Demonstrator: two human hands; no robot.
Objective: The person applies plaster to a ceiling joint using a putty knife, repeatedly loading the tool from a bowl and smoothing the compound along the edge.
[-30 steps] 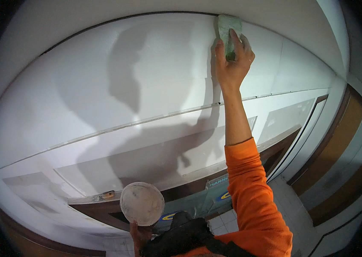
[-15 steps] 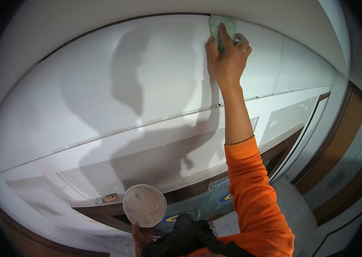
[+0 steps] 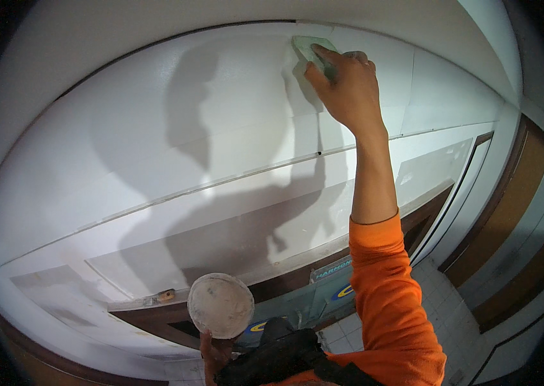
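My right hand grips a pale green flat pad against the white wall panel, just below the dark seam along its top edge; the pad is tilted and partly hidden by my fingers. Low at the centre, my left hand holds a round, pale, dusty putty container or board by its underside and edge. My right arm in an orange sleeve reaches up across the panel, and shadows of my head and arm fall on it.
A small tan-handled tool lies on the narrow ledge. Below are a dark wood frame with glass and a tiled floor. A brown-striped door stands at the right, and a pale surface borders the panel at the top.
My right hand and the green pad have moved left and a little down from the top seam, and the pad has tilted. My left hand has shifted only slightly.
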